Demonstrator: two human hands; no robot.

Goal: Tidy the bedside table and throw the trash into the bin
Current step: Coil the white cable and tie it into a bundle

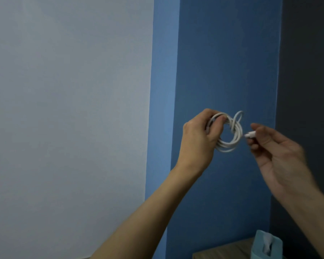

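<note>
A white cable (230,135) is wound into a small coil and held up in front of the blue wall. My left hand (200,139) grips the coil's left side, fingers curled through the loops. To the right, my right hand (275,152) pinches the cable's white plug end (250,135) between thumb and fingertips, just beside the coil. A short loop of cable sticks up above the coil. Only a corner of the wooden bedside table (223,251) shows at the bottom edge.
A light blue tissue box (266,245) with white tissue in it stands on the table's corner at the bottom right. A pale grey wall fills the left, a blue wall panel (223,62) the middle, a dark surface the far right.
</note>
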